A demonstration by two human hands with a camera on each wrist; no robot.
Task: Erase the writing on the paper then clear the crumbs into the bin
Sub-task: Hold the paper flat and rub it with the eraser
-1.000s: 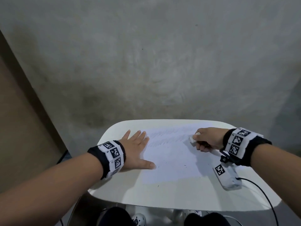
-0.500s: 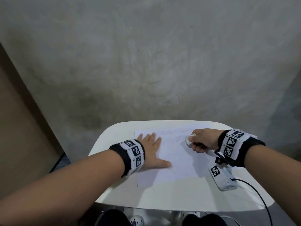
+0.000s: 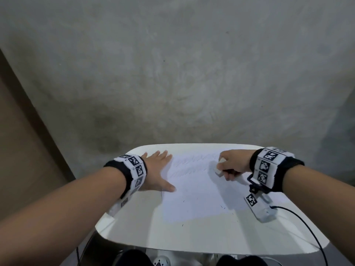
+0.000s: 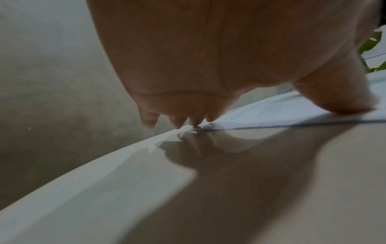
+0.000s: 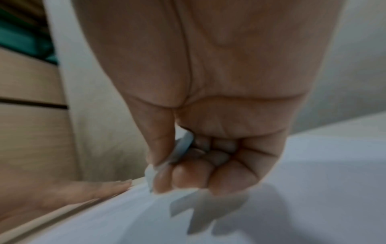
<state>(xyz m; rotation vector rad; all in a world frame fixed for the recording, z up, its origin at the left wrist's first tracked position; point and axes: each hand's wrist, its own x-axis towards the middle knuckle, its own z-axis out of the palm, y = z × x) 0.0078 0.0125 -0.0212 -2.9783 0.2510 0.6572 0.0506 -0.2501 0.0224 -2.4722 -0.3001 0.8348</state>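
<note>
A white sheet of paper (image 3: pixel 194 196) lies on the small white table (image 3: pixel 201 239), with faint pencil lines of writing (image 3: pixel 192 166) near its far edge. My left hand (image 3: pixel 157 171) lies flat with fingers spread on the paper's left edge, thumb on the sheet. My right hand (image 3: pixel 232 164) grips a white eraser (image 3: pixel 220 167) and holds it down on the paper at the right end of the writing. In the right wrist view the eraser (image 5: pixel 181 148) sits pinched between thumb and curled fingers. Tiny dark crumbs (image 3: pixel 222 207) dot the sheet's near part.
A grey concrete wall stands behind the table, a brown panel (image 3: pixel 21 150) to the left. A black cable (image 3: pixel 303 223) trails from the right wrist camera across the table's right side. No bin is in view. Dark shoes (image 3: pixel 132 258) show under the near edge.
The left hand slid right onto the sheet, then back to its left edge. The right hand with the eraser has shifted slightly along the upper lines of writing.
</note>
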